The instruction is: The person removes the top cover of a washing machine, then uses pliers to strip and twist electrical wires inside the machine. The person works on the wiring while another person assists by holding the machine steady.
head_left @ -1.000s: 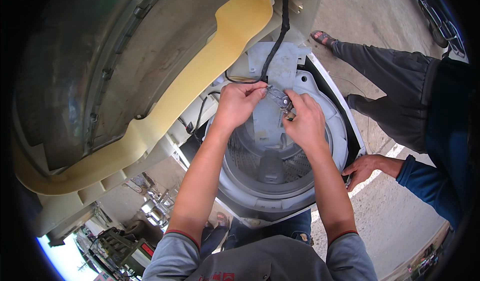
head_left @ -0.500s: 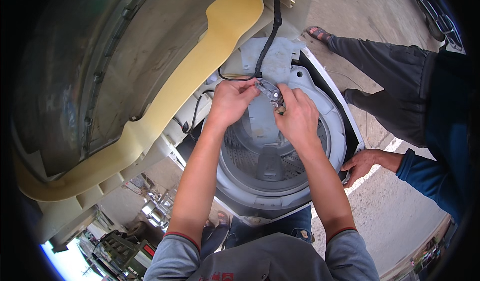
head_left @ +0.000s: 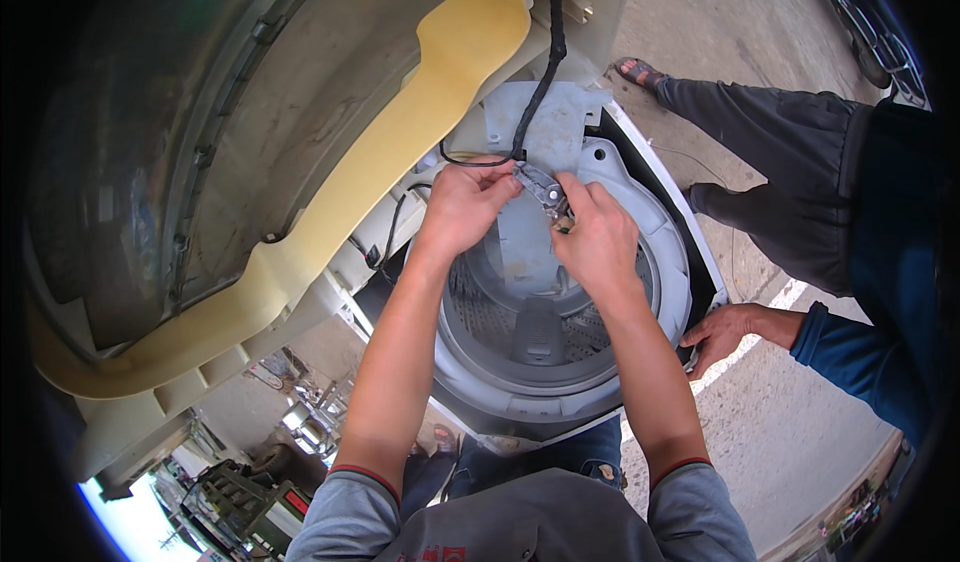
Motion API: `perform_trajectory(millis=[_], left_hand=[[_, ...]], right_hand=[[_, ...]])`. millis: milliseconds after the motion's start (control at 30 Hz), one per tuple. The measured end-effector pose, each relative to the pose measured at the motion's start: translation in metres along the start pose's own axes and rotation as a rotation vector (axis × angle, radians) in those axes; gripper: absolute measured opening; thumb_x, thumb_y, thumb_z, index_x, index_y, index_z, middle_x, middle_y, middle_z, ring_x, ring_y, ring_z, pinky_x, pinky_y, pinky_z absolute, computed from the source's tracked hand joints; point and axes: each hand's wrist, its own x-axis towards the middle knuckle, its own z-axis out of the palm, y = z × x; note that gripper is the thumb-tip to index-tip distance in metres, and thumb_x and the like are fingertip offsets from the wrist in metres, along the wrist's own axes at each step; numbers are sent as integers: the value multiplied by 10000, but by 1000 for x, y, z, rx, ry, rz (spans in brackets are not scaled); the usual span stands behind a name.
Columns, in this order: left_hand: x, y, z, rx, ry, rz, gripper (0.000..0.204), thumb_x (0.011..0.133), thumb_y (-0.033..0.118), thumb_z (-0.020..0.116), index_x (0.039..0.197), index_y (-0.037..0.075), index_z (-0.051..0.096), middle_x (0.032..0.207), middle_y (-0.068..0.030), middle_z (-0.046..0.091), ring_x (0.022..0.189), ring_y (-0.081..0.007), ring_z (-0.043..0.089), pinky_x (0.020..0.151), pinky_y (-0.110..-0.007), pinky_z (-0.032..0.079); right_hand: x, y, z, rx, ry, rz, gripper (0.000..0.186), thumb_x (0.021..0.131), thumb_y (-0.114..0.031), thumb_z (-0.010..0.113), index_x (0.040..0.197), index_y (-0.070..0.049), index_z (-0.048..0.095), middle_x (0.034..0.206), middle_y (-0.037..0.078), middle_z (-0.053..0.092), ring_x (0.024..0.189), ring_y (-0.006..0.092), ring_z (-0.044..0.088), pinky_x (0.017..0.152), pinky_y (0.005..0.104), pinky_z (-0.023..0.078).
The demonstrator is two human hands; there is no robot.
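Note:
In my right hand (head_left: 598,230) is a pair of pliers (head_left: 540,188), its grey metal head pointing up and left. The handles are mostly hidden in my fingers. My left hand (head_left: 466,202) is closed in a pinch right at the jaws, at the end of a thin dark wire (head_left: 470,163). The pinched tip is too small to make out. That wire leaves a black taped wiring harness (head_left: 548,72) hanging from above. Both hands are above the open tub (head_left: 560,377) of a top-loading washing machine, in front of a pale grey panel (head_left: 545,112).
The machine's tilted top cover (head_left: 345,187), with a yellowish edge, fills the left. Another loose cable (head_left: 388,232) hangs beside it. At right a person's hand (head_left: 718,334) rests on the cabinet's corner. Concrete floor (head_left: 760,462) lies beyond, with a second person's foot (head_left: 443,436) below.
My hands and the pliers stay almost in place, with only a slight shift of the view. The other person's hand still rests on the cabinet corner.

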Motion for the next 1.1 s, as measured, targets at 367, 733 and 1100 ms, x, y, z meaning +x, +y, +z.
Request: perform_trajectory(millis=[367,733,1100], left_hand=[[0,10,6,242,-34,31,518,774,259,885,1146,-52,701,909,-25,732,844,-59,596,837,-260,514],[-4,8,16,358,150,122,515,693,462,861,1017,74,762,867,-54,754,803,-203,718,756,-305,536],[-6,10,15,451,125,184,501,691,475,853,1035,124,758,856,-49,743,799,-223,710,729,-336,537]], right_hand=[[5,13,-6,690,-362,339,441,723,-82,686,1164,-60,690,712,46,584,641,125,547,650,287,487],[-10,-2,10,567,-65,344,452,776,-61,726,1220,-3,666,735,-7,586,664,56,499,624,246,451],[-24,-11,25,510,56,417,499,762,-65,722,1255,-12,665,955,154,698,772,218,672,744,337,528]])
